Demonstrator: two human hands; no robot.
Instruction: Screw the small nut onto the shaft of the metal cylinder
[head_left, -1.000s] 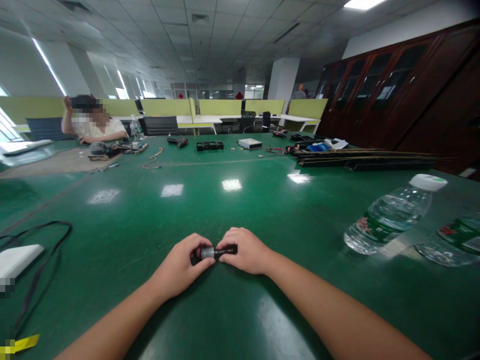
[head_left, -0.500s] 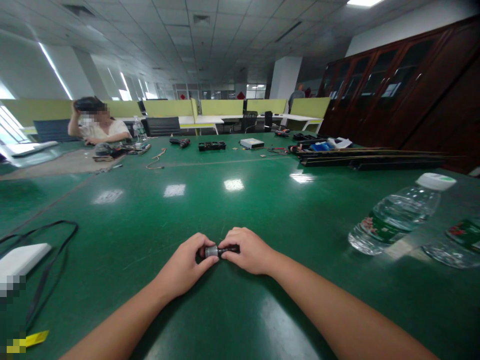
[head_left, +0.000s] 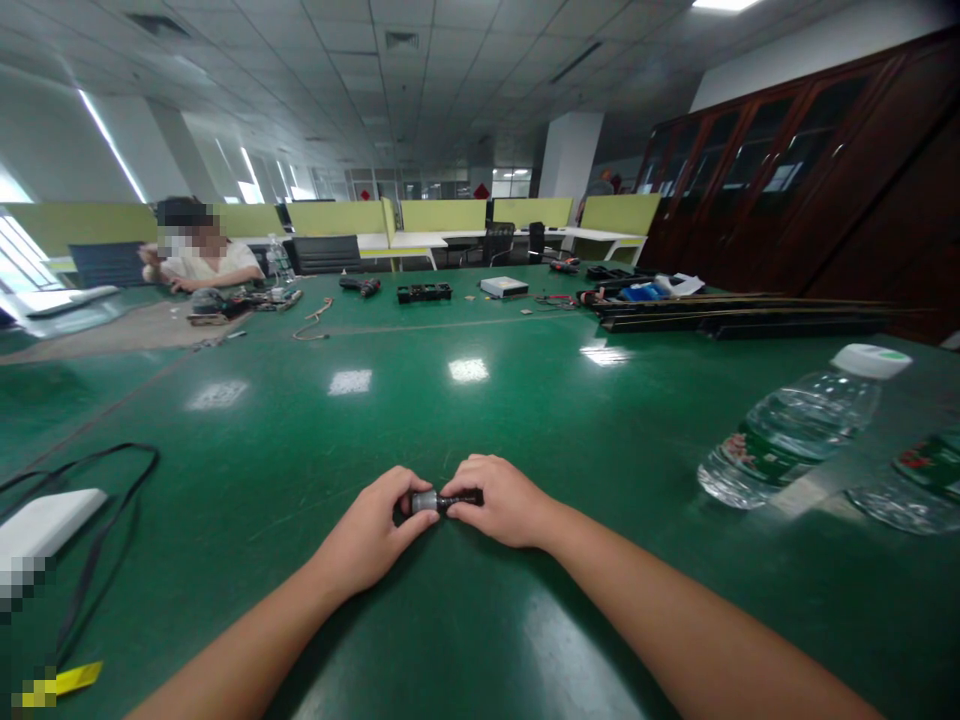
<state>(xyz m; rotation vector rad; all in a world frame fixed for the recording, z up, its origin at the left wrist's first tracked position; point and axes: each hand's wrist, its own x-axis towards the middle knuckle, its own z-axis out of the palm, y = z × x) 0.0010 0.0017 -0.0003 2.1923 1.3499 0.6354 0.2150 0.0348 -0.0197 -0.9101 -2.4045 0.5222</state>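
Observation:
A small silver-and-black cylindrical part [head_left: 424,502] with a thin dark shaft lies crosswise between my hands, low over the green table [head_left: 465,430]. My left hand [head_left: 371,535] is closed around its thick left end, thumb below and fingers above, which hides that end. My right hand [head_left: 506,505] pinches the dark shaft [head_left: 473,496] between thumb and fingers, close to the silver collar. The fingertips of both hands are only a little apart. What kind of part it is I cannot make out.
At right stand two water bottles [head_left: 787,440]. A white box-like object [head_left: 52,530] and a black strap [head_left: 101,540] lie at left. Farther back are a power drill [head_left: 360,286], a black fan-like block [head_left: 424,292], a silver drive [head_left: 504,287], dark rails [head_left: 735,315] and a seated person [head_left: 217,262].
My right hand has shifted very slightly right along the shaft, while my left hand keeps its grip. Across the table, the seated person's raised hand has come down from the head.

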